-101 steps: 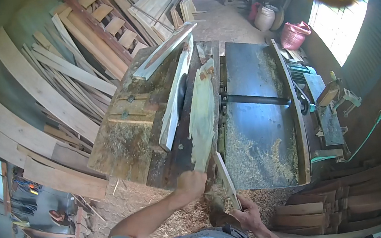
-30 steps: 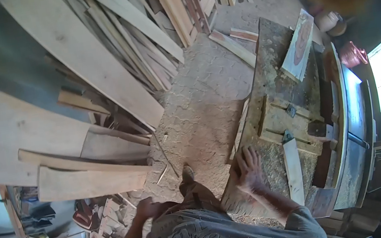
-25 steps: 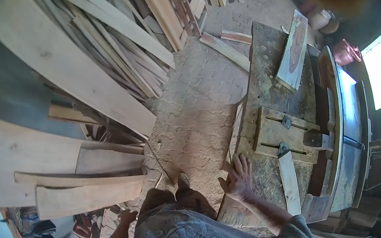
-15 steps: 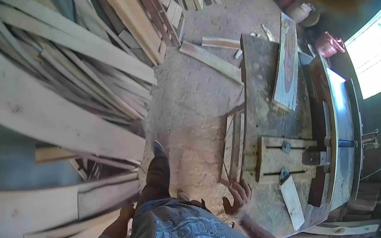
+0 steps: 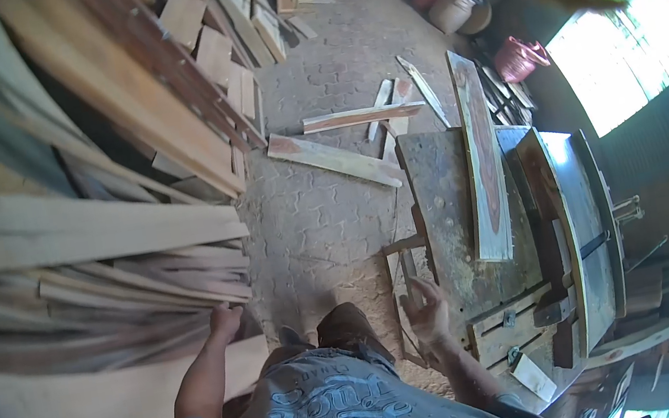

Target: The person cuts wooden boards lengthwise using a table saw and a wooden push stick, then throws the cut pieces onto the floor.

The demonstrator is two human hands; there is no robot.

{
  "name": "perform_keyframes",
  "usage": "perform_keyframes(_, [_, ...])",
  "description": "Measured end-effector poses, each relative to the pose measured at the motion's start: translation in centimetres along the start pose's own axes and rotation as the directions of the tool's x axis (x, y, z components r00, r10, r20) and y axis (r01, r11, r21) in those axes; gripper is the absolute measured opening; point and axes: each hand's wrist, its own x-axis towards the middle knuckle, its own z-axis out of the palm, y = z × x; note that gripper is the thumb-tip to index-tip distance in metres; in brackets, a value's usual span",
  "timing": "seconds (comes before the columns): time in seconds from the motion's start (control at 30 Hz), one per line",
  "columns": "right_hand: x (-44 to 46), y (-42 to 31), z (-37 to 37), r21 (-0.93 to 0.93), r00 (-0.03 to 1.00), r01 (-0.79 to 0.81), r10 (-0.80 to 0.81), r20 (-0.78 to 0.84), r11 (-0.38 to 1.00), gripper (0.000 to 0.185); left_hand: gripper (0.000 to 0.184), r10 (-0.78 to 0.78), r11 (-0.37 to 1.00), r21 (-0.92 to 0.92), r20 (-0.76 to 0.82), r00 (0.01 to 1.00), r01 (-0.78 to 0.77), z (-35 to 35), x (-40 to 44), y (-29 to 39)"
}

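Note:
My left hand (image 5: pixel 227 320) hangs out to the left with its fingers curled in, and nothing shows in it. In view it lies close to the ends of the stacked wooden planks (image 5: pixel 136 284); whether it touches them I cannot tell. My right hand (image 5: pixel 427 308) is raised and open, fingers apart, holding nothing. It appears beside the near left edge of the workbench (image 5: pixel 450 217). On that bench lies a long board (image 5: pixel 482 159) with a reddish-brown streak. A slotted wooden fixture (image 5: pixel 503 331) with bolts sits nearer me, and a short pale wood piece (image 5: pixel 534 377) is by it.
Loose boards (image 5: pixel 335 159) lie across the paved floor (image 5: pixel 302 223) ahead. Timber (image 5: pixel 158 88) leans along the left side. A pink container (image 5: pixel 519 59) and a whitish drum (image 5: pixel 454 12) stand beyond the bench, near a bright window (image 5: pixel 628 44).
My view has shifted forward along the bench, and its boards appear lower. My left hand has swung forward and up from beside my thigh. My right hand has risen slightly, still open.

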Motion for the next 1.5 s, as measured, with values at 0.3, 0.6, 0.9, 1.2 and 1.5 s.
perform_keyframes(0.3, [19.0,7.5,2.5,-0.017,0.97,-0.138,0.132,-0.206,0.99,0.04,0.045,-0.094,0.992,-0.038,0.448,0.889,0.124,2.7,10.3,13.5])
perform_keyframes(0.6, [39.1,10.7,4.6,0.412,0.853,-0.431,0.512,-0.105,0.803,0.046,0.03,-0.056,0.961,0.261,0.512,0.857,-0.093,3.5,31.6,32.2])
perform_keyframes(0.9, [47.1,13.5,3.8,0.707,0.553,-0.571,0.832,-0.045,0.417,0.04,0.024,0.283,0.941,-0.336,0.852,0.44,0.046,16.6,42.3,76.0])
perform_keyframes(1.2, [55.7,12.0,3.7,0.85,0.057,-0.526,0.998,0.022,0.012,0.03,0.068,0.095,0.978,-0.098,0.995,0.025,0.185,31.6,30.2,99.2])
perform_keyframes(1.5, [60.8,11.4,5.7,0.942,-0.178,-0.335,0.982,-0.061,-0.002,0.036,0.046,0.104,0.932,-0.051,0.986,-0.129,0.36,32.7,33.9,100.0])
